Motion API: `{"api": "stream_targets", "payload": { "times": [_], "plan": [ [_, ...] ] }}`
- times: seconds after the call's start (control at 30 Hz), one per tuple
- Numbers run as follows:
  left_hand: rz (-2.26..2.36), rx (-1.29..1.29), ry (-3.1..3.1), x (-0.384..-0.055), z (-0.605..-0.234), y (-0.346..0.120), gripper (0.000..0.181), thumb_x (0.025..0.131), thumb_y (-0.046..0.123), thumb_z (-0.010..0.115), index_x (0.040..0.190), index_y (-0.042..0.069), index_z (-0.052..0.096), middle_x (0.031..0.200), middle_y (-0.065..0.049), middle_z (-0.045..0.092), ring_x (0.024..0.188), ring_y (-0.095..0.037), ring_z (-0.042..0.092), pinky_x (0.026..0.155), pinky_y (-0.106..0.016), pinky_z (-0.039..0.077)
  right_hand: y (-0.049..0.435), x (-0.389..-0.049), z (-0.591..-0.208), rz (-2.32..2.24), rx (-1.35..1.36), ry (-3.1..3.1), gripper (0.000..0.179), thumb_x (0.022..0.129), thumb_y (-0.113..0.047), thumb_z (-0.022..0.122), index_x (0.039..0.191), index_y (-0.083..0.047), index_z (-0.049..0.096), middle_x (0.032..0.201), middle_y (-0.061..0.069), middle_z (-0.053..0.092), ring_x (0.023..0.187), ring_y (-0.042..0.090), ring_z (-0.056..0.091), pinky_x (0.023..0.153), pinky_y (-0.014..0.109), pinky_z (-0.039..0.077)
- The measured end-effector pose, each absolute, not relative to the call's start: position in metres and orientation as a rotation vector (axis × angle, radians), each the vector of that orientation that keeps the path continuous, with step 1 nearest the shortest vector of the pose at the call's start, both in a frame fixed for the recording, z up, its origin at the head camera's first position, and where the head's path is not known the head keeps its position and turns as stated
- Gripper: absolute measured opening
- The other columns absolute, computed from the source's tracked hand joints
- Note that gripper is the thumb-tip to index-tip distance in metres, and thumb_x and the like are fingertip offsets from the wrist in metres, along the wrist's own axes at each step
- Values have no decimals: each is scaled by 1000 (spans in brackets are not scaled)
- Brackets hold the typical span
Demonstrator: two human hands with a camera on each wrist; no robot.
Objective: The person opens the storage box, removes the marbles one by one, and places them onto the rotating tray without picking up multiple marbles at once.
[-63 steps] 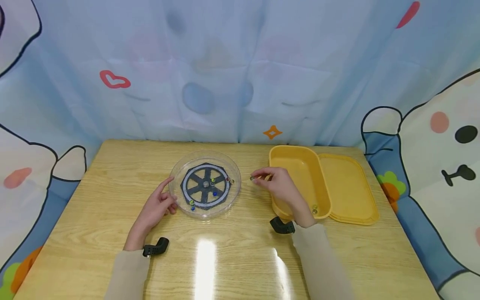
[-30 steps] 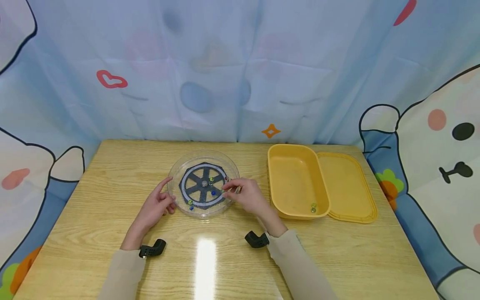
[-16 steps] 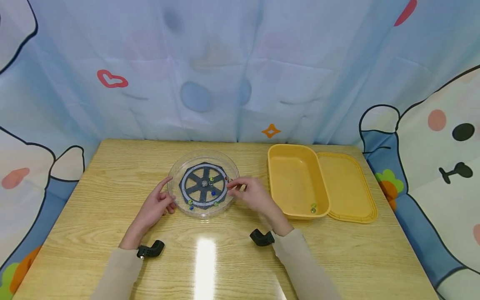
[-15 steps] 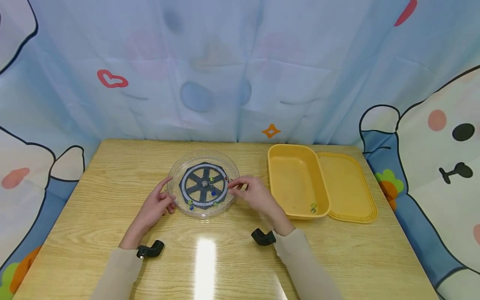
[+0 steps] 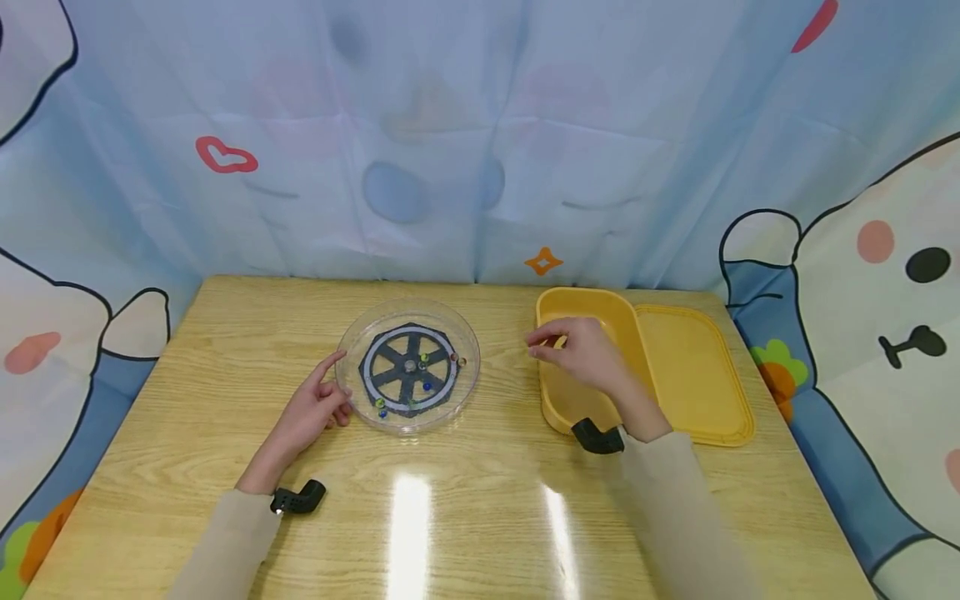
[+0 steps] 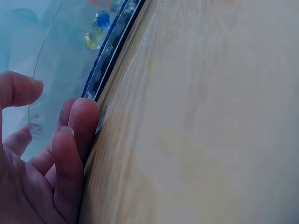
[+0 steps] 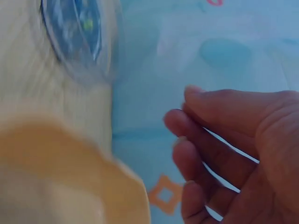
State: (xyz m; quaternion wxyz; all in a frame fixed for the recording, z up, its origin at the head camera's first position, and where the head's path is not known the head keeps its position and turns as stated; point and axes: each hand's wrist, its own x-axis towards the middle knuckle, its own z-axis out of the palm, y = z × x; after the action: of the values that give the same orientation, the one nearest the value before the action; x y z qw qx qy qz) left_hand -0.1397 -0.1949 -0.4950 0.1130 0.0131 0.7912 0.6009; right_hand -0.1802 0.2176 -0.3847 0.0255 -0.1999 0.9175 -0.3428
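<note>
A clear round dish [image 5: 467, 398] with a dark, six-spoked wheel pattern stands on the table, and several glass marbles lie in it. Among them are a blue marble [image 5: 427, 386] near the hub and a yellow-green marble [image 5: 380, 403] at the near left. My left hand [image 5: 313, 407] rests at the dish's left side, index finger and thumb touching its wall. Over the left side of a yellow tub [image 5: 557, 406] is my right hand [image 5: 581, 354], thumb and fingers loosely bent with nothing between them. That hand and forearm hide much of the tub's inside, including its near right corner.
A flat yellow lid [image 5: 701, 375] lies right beside the tub, on the right of the wooden table [image 5: 480, 517]. Behind the table hangs a blue printed curtain [image 5: 435, 150]. Each wrist carries a small black camera [image 5: 298, 498].
My right hand put a greenish marble into the dish, let it go and moved back right over the tub. The marble rolled to the dish's near side. My left hand stayed put.
</note>
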Motion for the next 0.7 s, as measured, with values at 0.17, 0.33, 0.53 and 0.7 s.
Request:
{"api": "stream_targets", "payload": {
  "times": [0.17,0.33,0.53,0.7],
  "plan": [
    [1762,49,2320,-139,-494,-195,65,101,12,55,158,21,26,81,-14,65,68,-23,64,59,-27,51,246,-190,-376,-904,-630,2785,17,94,-13,70,107,-3,75,97,3,72,85,20,61,73,37,50],
    [1758,50,2324,-138,-492,-195,65,101,12,55,158,20,25,83,-15,65,69,-23,64,59,-27,52,267,-198,-381,-778,-551,2710,20,96,-14,68,109,-1,74,105,7,72,89,22,61,78,39,51],
    [1765,57,2320,-138,-492,-196,67,101,13,56,159,19,24,83,-15,66,68,-23,63,59,-28,52,286,-206,-396,-654,-553,2635,17,96,-12,65,106,-1,75,105,9,72,89,23,62,82,42,51],
    [1761,58,2323,-139,-494,-195,65,101,13,57,158,20,26,81,-13,66,67,-22,63,58,-27,51,294,-209,-402,-470,-670,2583,14,96,-4,62,98,-8,75,97,3,71,88,20,61,83,42,51]
  ]
}}
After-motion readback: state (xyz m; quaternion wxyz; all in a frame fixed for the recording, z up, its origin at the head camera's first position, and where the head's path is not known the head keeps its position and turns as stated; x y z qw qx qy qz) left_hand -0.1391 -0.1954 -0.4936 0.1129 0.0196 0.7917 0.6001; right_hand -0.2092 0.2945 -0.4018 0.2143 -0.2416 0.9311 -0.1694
